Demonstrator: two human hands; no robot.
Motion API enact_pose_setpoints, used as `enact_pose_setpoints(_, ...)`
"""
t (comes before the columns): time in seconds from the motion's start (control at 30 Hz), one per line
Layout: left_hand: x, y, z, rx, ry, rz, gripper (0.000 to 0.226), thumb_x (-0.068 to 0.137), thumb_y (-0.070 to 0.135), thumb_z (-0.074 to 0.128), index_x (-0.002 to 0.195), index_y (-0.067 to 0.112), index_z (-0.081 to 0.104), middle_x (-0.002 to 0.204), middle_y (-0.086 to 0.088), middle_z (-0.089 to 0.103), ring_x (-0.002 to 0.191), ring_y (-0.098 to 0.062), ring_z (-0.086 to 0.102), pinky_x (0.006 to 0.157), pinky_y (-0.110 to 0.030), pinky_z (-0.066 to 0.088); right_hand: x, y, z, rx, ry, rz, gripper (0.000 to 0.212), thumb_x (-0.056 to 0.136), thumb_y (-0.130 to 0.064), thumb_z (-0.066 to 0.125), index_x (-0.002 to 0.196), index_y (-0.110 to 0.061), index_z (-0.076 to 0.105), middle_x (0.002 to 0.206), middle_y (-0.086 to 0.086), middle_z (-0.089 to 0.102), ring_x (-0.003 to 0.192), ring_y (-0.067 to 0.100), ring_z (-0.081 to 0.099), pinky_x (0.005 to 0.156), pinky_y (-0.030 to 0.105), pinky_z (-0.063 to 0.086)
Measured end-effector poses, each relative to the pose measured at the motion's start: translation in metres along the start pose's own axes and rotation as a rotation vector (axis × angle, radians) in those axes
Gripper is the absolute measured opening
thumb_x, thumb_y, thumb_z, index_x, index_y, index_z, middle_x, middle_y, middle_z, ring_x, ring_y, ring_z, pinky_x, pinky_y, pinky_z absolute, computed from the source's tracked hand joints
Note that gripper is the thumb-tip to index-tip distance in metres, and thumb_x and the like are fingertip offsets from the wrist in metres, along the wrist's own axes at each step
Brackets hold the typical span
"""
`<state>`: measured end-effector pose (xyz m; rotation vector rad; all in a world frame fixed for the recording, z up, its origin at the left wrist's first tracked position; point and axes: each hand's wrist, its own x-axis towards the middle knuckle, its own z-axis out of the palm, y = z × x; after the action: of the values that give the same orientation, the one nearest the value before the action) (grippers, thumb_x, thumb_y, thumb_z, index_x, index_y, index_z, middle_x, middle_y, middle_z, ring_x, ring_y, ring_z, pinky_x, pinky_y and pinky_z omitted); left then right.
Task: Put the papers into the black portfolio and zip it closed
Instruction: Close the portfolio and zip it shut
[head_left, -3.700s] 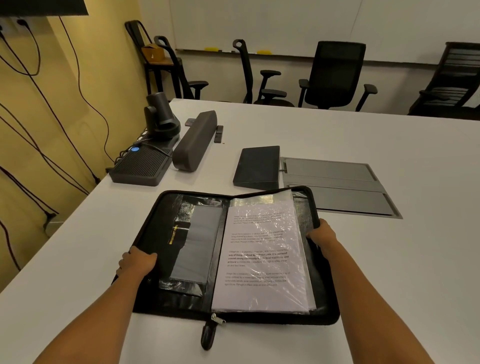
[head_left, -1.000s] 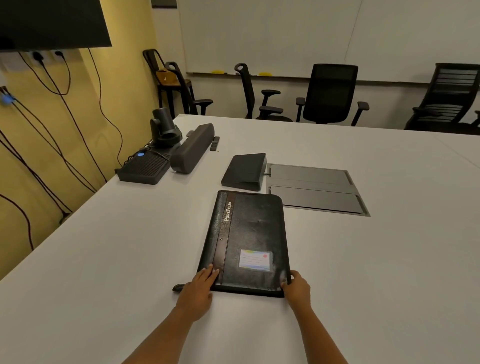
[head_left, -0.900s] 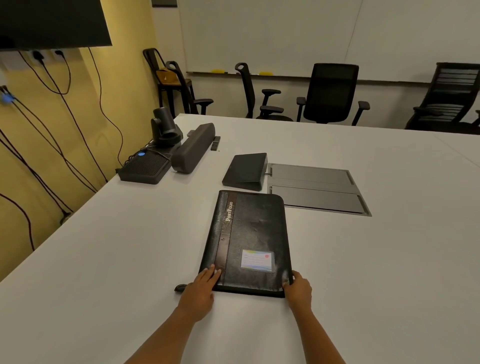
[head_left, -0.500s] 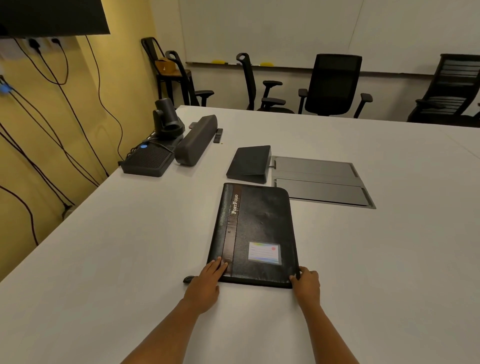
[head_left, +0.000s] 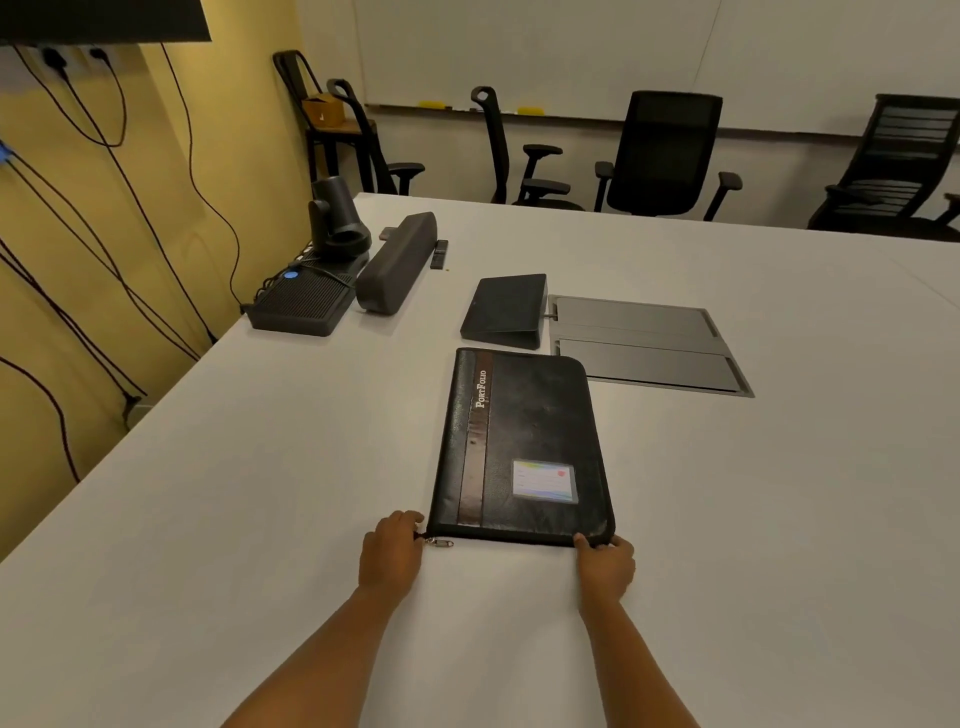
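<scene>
Left hand (head_left: 390, 552): low in the frame, left of centre, at the near left corner of the folder. Its fingers (head_left: 410, 519) are curled in towards that corner. Whether they actually pinch the zip cannot be told from this view.

Zip pull (head_left: 439, 543): a small metal tab lying flat on the worktop (head_left: 260, 493). It sits just right of the left fingertips, against the folder's bottom edge, and points towards the right of the frame.

Black portfolio (head_left: 524, 441): closed, cover up, flat on the worktop at centre frame. Its bottom edge is in line with both hands.

Long axis: runs from the bottom of the frame up and away. The spine with its brown strip is on the left and the free, zipped side is on the right.

Papers: none shows outside the cover, so they are judged to be inside already.

Right hand (head_left: 607, 567): at the near right corner, with the thumb on top of the cover and the fingers wrapped round the edge, gripping the corner.

Nearer hand: the left, since the tab is at its fingertips and well apart from the right hand.

Coming move: by my reading, the tab must be drawn rightward along the bottom edge, then up the right side. The right hand would pin the corner meanwhile and has to give way as the slider arrives.
</scene>
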<state>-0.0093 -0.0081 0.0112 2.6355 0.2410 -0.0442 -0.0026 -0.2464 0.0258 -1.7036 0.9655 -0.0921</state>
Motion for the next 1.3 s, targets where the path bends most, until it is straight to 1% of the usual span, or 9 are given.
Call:
enact_pose_setpoints(0.13,0.005,-0.005,-0.005,-0.082,-0.058,-0.009,0.022,0.094,0.013,0.053,0.112,0.011,0.066,0.115,-0.007,0.064,0.107,-0.02,0.059,0.095,-0.028,0.047,-0.02,0.001,0.022,0.116,-0.033,0.126,0.035,0.087,-0.008,0.061,0.115,0.008,0.047,0.116,0.028,0.057,0.106,0.041,0.056,0.09,0.043,0.046)
enact_pose_setpoints(0.3,0.01,-0.013,-0.007,-0.204,-0.121,-0.032,0.016,0.092,0.013,0.057,0.102,0.007,0.069,0.106,-0.01,0.065,0.096,-0.019,0.06,0.082,-0.024,0.047,-0.044,0.009,0.054,0.021,-0.235,0.083,0.03,0.089,-0.018,0.06,0.11,0.003,0.057,0.112,0.023,0.063,0.098,0.032,0.06,0.087,0.036,0.048)
enact_pose_setpoints(0.4,0.011,-0.015,-0.007,-0.267,-0.145,-0.042,0.016,0.092,0.013,0.058,0.1,0.007,0.069,0.105,-0.01,0.067,0.088,-0.014,0.057,0.077,-0.02,0.043,-0.062,0.011,0.069,-0.084,-0.354,-0.026,0.025,0.088,-0.018,0.062,0.107,-0.002,0.063,0.11,0.018,0.066,0.102,0.029,0.061,0.095,0.036,0.049)
enact_pose_setpoints(0.53,0.012,-0.016,-0.008,-0.328,-0.19,-0.067,0.017,0.093,0.013,0.056,0.103,0.006,0.068,0.105,-0.011,0.07,0.091,-0.018,0.061,0.081,-0.023,0.046,-0.086,0.014,0.081,-0.261,-0.483,-0.304,0.029,0.085,-0.012,0.064,0.114,-0.008,0.062,0.113,0.011,0.063,0.097,0.017,0.059,0.086,0.019,0.043)
enact_pose_setpoints(0.7,0.015,-0.015,-0.012,-0.362,-0.233,-0.079,0.018,0.093,0.012,0.057,0.106,0.005,0.067,0.107,-0.012,0.07,0.1,-0.024,0.064,0.089,-0.028,0.048,-0.096,0.012,0.091,-0.416,-0.515,-0.501,0.032,0.087,-0.015,0.062,0.119,-0.011,0.061,0.121,0.01,0.056,0.104,0.02,0.058,0.091,0.021,0.043)
enact_pose_setpoints(0.8,0.014,-0.015,-0.013,-0.37,-0.241,-0.084,0.018,0.092,0.012,0.058,0.106,0.005,0.068,0.105,-0.011,0.069,0.094,-0.02,0.062,0.084,-0.024,0.046,-0.095,0.009,0.095,-0.456,-0.488,-0.541,0.023,0.087,-0.017,0.063,0.109,-0.009,0.064,0.118,0.009,0.057,0.104,0.019,0.058,0.092,0.024,0.045)
enact_pose_setpoints(0.97,0.012,-0.016,-0.016,-0.436,-0.298,-0.101,0.021,0.084,0.008,0.068,0.105,0.003,0.068,0.091,-0.009,0.065,0.084,-0.017,0.059,0.078,-0.025,0.05,-0.093,0.008,0.101,-0.561,-0.464,-0.553,0.019,0.089,-0.02,0.061,0.101,-0.006,0.064,0.113,0.009,0.059,0.102,0.019,0.057,0.081,0.022,0.042)
enact_pose_setpoints(1.1,0.014,-0.017,-0.019,-0.353,-0.243,-0.052,0.02,0.084,0.009,0.068,0.104,0.007,0.07,0.102,-0.01,0.07,0.087,-0.015,0.06,0.079,-0.021,0.047,-0.09,0.008,0.102,-0.587,-0.441,-0.532,0.017,0.093,-0.016,0.051,0.1,-0.006,0.064,0.108,0.011,0.064,0.097,0.02,0.06,0.076,0.023,0.042)
enact_pose_setpoints(1.3,0.011,-0.008,-0.02,-0.224,-0.179,-0.003,0.012,0.084,0.01,0.062,0.093,0.01,0.07,0.097,-0.01,0.07,0.09,-0.025,0.065,0.079,-0.032,0.052,-0.085,0.011,0.097,-0.706,-0.396,-0.64,0.017,0.096,-0.012,0.045,0.103,-0.005,0.058,0.109,0.011,0.062,0.097,0.021,0.059,0.079,0.026,0.046)
